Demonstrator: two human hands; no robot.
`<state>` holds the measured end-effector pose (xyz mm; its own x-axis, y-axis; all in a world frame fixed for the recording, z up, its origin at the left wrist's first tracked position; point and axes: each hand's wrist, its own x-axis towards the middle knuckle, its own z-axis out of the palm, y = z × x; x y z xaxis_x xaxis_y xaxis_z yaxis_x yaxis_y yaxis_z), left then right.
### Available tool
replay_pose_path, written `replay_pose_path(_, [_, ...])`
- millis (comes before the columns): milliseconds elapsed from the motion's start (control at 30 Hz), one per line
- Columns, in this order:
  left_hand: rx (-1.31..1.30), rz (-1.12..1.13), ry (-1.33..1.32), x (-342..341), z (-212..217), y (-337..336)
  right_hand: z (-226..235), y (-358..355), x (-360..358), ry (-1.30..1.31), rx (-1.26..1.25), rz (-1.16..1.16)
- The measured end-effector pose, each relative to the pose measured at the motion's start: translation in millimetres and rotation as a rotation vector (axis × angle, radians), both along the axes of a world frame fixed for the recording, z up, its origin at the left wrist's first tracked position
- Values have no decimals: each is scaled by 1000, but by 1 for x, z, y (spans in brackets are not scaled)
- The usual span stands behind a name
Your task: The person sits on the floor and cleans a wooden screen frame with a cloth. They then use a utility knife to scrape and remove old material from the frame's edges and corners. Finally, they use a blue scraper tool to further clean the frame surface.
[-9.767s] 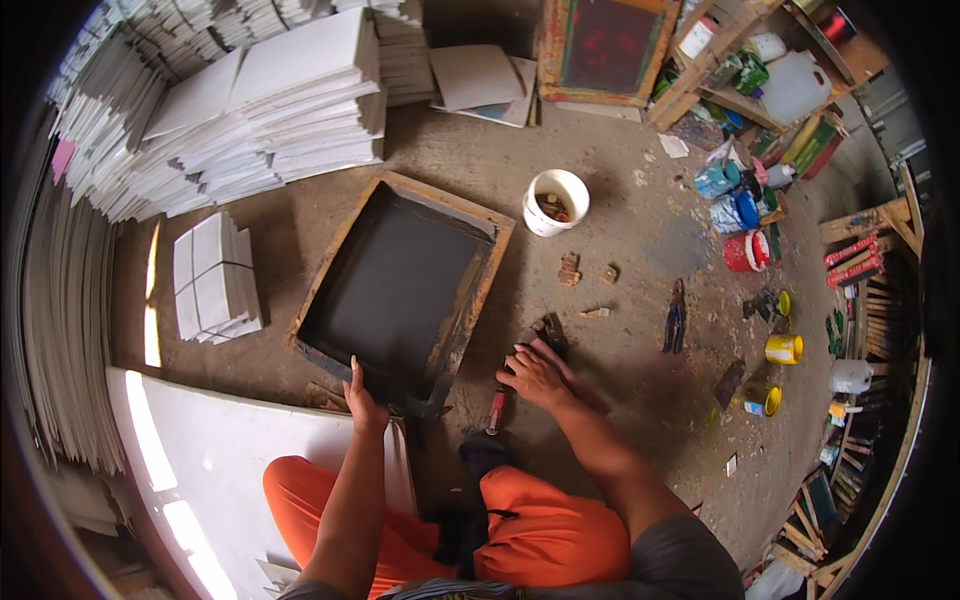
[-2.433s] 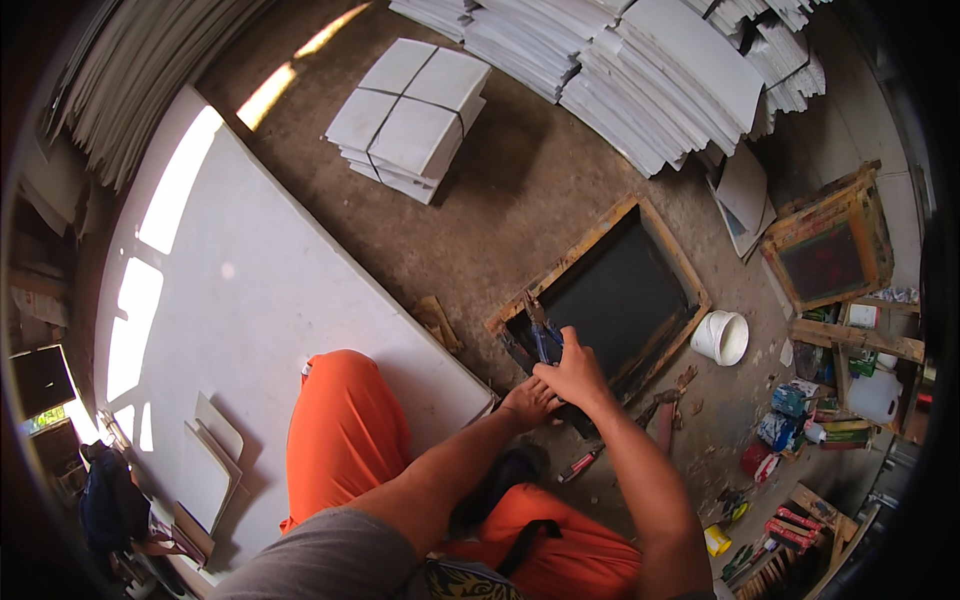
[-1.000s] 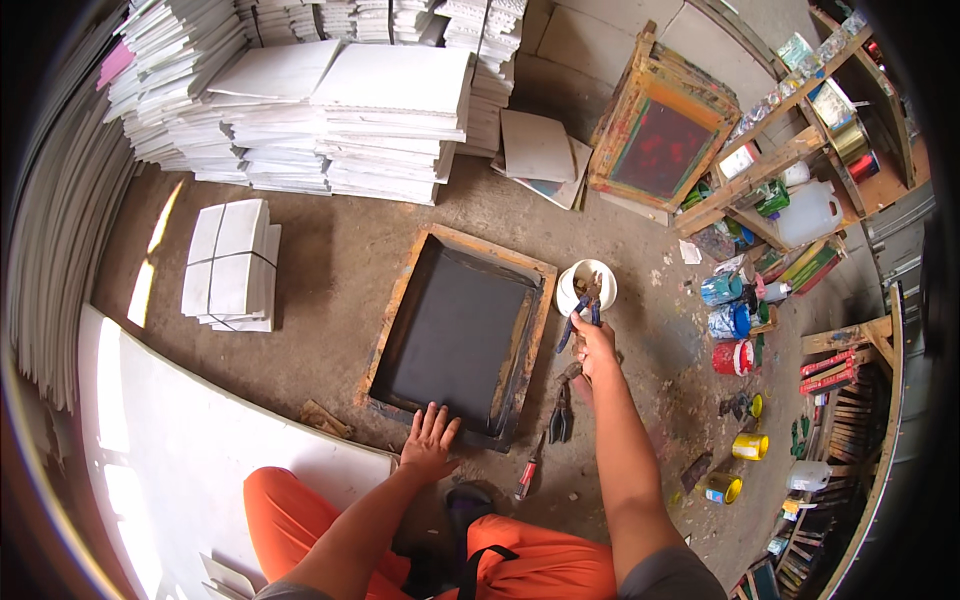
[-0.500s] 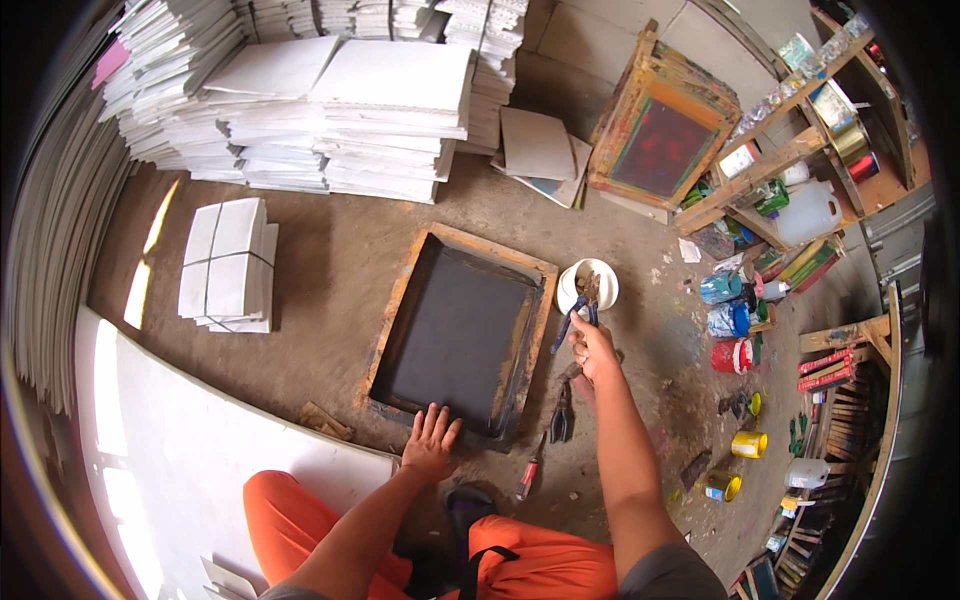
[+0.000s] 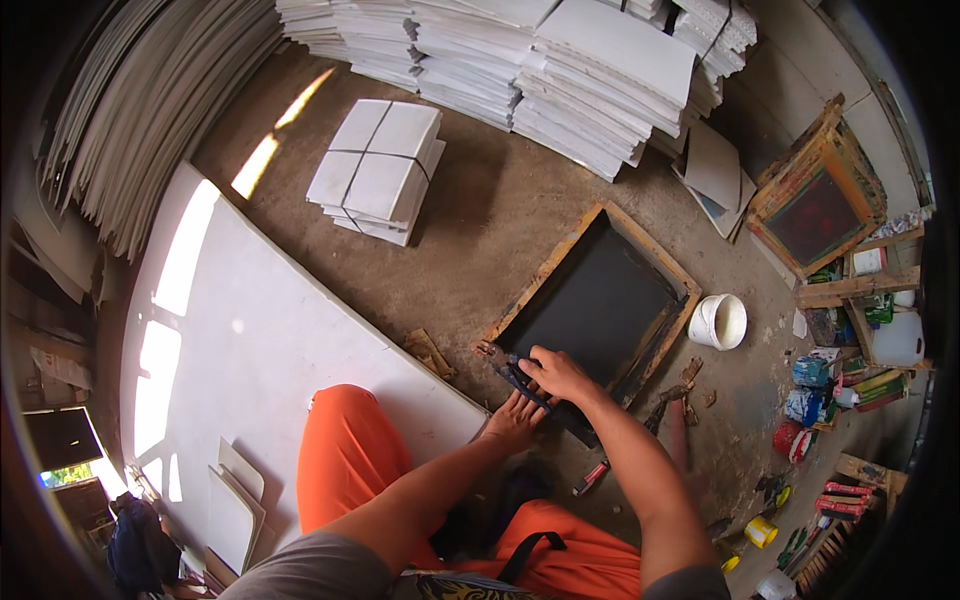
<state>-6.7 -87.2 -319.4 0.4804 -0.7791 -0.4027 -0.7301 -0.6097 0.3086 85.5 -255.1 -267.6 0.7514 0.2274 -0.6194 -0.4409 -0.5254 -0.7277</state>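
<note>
A wooden frame point(image 5: 548, 268) with a dark screen lies on the floor ahead of me. In my right hand point(image 5: 562, 378) are pliers with dark blue handles point(image 5: 490, 350). Their jaws point left, at the frame's near left corner. My left hand point(image 5: 513, 422) rests on the frame's near edge, just beneath the pliers' handles, fingers stretched out. Whether those fingers touch the handles I cannot tell. On the floor right of the frame lie a red-handled screwdriver point(image 5: 591, 479) and a dark tool point(image 5: 657, 410), partly hidden by my right forearm. A white bucket point(image 5: 718, 322) stands beyond them.
A strapped bundle of white sheets point(image 5: 375, 165) sits on the floor, with tall paper stacks point(image 5: 600, 80) behind. A large white board point(image 5: 270, 330) lies to the left. Another framed screen point(image 5: 815, 215) leans at the right, near paint cans point(image 5: 808, 372) and wooden racks.
My right hand has brought the pliers from the bucket leftward to the frame's near left corner, beside my left hand. The view has turned left.
</note>
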Motion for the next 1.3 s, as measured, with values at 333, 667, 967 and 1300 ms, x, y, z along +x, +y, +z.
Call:
replay_pose_path(333, [-57,34,-2,7,8,1,-15,10,72,-247,-401,388])
replay_pose_path(667, [-60,25,41,9,6,2,-3,12,80,-441,-715,888])
replay_pose_path(967, [65,-92,-31,20,16,-5,-11,18,106,-630,-801,1075])
replay_pose_path(1300, [-31,-80,91,43,14,-1,12,26,121,-450,-672,1084])
